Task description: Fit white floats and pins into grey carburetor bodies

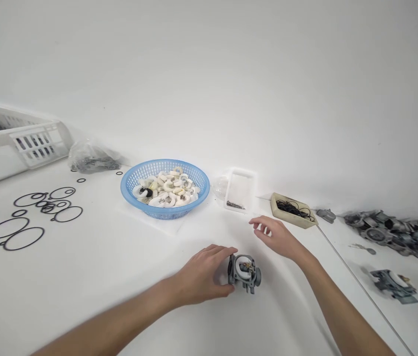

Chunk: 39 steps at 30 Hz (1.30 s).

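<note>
A grey metal carburetor body rests on the white table with a white float ring and a small brass part in its upper face. From the left, my left hand has its thumb and fingers around the near side of this carburetor. My right hand is above the table, just below a small white tray with a few small metal pins at its near end. Its fingers are loosely curled and apart, with nothing visible between them. A cream tray of black rubber rings stands right of it.
A blue basket holds many white floats. Black O-rings lie on the left, near a clear bag and a white crate. On the right are another carburetor and a pile of grey metal parts.
</note>
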Tool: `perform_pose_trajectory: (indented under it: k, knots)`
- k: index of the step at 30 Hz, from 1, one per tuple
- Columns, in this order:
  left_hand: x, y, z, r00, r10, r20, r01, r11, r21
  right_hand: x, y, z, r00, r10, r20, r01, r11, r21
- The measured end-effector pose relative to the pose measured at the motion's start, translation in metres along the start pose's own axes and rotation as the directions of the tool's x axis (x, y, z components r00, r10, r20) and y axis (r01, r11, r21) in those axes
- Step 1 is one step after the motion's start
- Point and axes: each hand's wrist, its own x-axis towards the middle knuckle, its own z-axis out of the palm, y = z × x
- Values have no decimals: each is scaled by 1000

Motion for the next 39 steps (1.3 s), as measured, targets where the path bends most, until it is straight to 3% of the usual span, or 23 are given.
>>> perform_pose_trajectory:
  k: [4, 8, 15, 21, 27, 34, 39]
  knots:
    - [0, -1, 0, 1000, 20, -17, -20, 1000, 11, 72, 4, -12, 999, 26, 44, -18, 986, -169]
    - [0, -4, 1, 999, 47, -27, -46, 998, 33, 129, -4, -11, 980, 106, 169, -49, 950, -309]
    - [0, -9, 3, 995, 97, -30, -94, 993, 71, 166, -25, 4, 917, 219, 333, -44, 885, -463]
    - [1, -9, 2, 996, 94, -8, -93, 991, 96, 176, -27, 11, 900, 261, 349, -45, 852, -521]
    - [1, -10, 2, 994, 104, -16, -102, 989, 106, 175, -19, 6, 921, 229, 315, -59, 882, -468]
    - [0, -9, 3, 994, 107, -34, -103, 989, 108, 152, -8, -8, 969, 138, 207, -86, 967, -242]
    - [-1, -8, 3, 993, 104, -52, -98, 988, 119, 104, -16, -26, 991, 56, 122, -60, 998, 32]
